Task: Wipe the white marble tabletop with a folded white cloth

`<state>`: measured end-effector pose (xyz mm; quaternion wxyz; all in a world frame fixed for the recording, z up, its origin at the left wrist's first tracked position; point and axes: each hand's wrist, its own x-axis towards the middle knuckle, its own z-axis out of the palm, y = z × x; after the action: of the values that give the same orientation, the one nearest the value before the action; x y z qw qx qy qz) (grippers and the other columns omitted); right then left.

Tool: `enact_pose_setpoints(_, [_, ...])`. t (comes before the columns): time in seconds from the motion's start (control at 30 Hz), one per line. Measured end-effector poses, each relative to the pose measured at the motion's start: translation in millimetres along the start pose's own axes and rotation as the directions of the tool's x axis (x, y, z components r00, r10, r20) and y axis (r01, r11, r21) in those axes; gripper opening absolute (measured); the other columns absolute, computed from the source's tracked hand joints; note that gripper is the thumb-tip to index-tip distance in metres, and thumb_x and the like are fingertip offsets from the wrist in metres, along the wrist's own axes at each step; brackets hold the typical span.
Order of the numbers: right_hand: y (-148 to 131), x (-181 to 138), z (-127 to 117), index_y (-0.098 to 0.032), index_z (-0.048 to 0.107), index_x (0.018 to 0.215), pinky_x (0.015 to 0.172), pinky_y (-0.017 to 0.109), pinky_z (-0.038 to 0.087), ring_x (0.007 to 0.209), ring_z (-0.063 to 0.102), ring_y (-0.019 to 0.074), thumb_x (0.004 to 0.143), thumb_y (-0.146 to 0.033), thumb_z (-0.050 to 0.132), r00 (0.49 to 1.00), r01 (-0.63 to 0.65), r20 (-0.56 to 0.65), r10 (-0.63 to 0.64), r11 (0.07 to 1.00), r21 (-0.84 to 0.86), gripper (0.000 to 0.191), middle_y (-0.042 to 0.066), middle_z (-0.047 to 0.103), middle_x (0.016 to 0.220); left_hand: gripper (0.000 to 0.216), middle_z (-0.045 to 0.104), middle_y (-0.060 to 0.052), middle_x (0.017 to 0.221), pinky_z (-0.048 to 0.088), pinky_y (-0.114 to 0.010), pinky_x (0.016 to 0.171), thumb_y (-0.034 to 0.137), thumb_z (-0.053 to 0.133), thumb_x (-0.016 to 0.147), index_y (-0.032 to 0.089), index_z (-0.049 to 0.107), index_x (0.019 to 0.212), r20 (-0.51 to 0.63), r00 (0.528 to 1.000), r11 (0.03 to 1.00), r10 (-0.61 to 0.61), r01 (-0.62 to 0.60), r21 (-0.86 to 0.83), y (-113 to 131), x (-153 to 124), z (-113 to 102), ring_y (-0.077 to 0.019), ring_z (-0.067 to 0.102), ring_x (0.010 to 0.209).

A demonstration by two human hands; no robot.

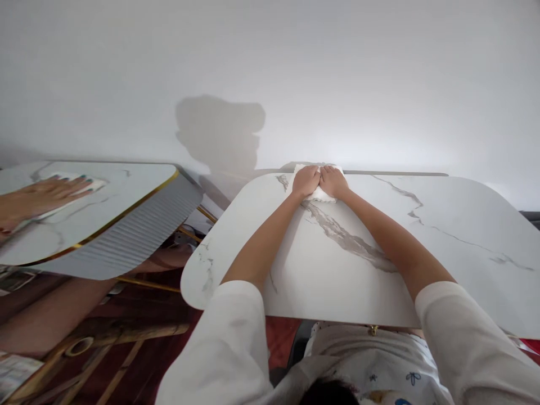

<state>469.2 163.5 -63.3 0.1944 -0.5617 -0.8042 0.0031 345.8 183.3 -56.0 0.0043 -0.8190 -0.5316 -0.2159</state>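
A folded white cloth (321,195) lies at the far edge of a white marble-patterned tabletop (337,287), close to the wall. Both my arms reach straight out over the top. My left hand (306,181) presses on the left part of the cloth with its fingers curled over it. Beside it, my right hand (332,181) holds down the right part, also with bent fingers. The two hands nearly touch at the thumbs. Part of the cloth is hidden under them.
To the left stands a second marble-patterned table (139,183) with a gold edge and ribbed grey side. Another person's hand (50,194) lies on a white cloth there. A pale wall (379,84) rises behind both tables. A wooden frame (126,337) stands low at the left.
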Motion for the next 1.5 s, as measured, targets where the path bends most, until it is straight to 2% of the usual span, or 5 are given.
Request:
enact_pose_setpoints(0.23, [-44, -67, -6, 0.006, 0.033, 0.142, 0.112, 0.043, 0.021, 0.139, 0.029, 0.0316, 0.094, -0.022, 0.027, 0.999, -0.03, 0.014, 0.03, 0.999, -0.011, 0.056, 0.022, 0.035, 0.149, 0.035, 0.061, -0.013, 0.118, 0.038, -0.038, 0.103, 0.018, 0.03, 0.09, 0.013, 0.057, 0.111, 0.037, 0.99, 0.989, 0.134, -0.136, 0.053, 14, -68, -24, -0.025, 0.053, 0.114])
enact_pose_setpoints(0.5, [-115, -170, -26, 0.009, 0.04, 0.137, 0.112, 0.047, 0.026, 0.136, 0.035, 0.0337, 0.093, -0.023, 0.03, 0.995, 0.074, -0.068, -0.072, 0.997, 0.03, 0.055, 0.028, 0.04, 0.143, 0.05, 0.047, -0.012, 0.142, 0.026, -0.039, 0.116, 0.023, 0.024, 0.09, 0.009, 0.046, 0.133, 0.11, 0.992, 0.995, 0.055, -0.064, 0.076, 35, -188, -66, -0.0218, 0.039, 0.134])
enact_pose_setpoints(0.73, [-103, -238, -54, 0.006, 0.038, 0.14, 0.114, 0.044, 0.025, 0.139, 0.031, 0.0312, 0.095, -0.025, 0.028, 0.992, 0.123, 0.022, -0.124, 0.991, 0.042, 0.055, 0.024, 0.037, 0.147, 0.054, 0.04, -0.011, 0.148, 0.025, -0.042, 0.117, 0.025, 0.029, 0.088, 0.008, 0.042, 0.138, 0.163, 0.983, 0.997, -0.083, 0.083, 0.004, 92, -237, -69, -0.0241, 0.032, 0.139])
enact_pose_setpoints(0.97, [-59, -240, -66, 0.004, 0.035, 0.142, 0.114, 0.043, 0.024, 0.14, 0.029, 0.0298, 0.095, -0.025, 0.023, 0.994, 0.08, 0.08, -0.081, 0.997, 0.016, 0.057, 0.021, 0.035, 0.149, 0.049, 0.046, -0.008, 0.144, 0.026, -0.043, 0.116, 0.021, 0.033, 0.087, 0.014, 0.048, 0.133, 0.161, 0.984, 0.992, -0.081, 0.095, -0.085, 129, -207, -51, -0.0253, 0.034, 0.137])
enact_pose_setpoints(1.5, [34, -36, -17, 0.0, 0.039, 0.139, 0.11, 0.044, 0.023, 0.139, 0.028, 0.0318, 0.097, -0.026, 0.029, 0.991, 0.051, 0.117, -0.063, 0.994, 0.101, 0.051, 0.021, 0.036, 0.148, 0.038, 0.067, -0.013, 0.111, 0.039, -0.032, 0.099, 0.02, 0.03, 0.092, 0.014, 0.066, 0.1, -0.1, 0.985, 0.97, -0.141, 0.118, -0.214, 57, -26, 6, -0.0227, 0.058, 0.108])
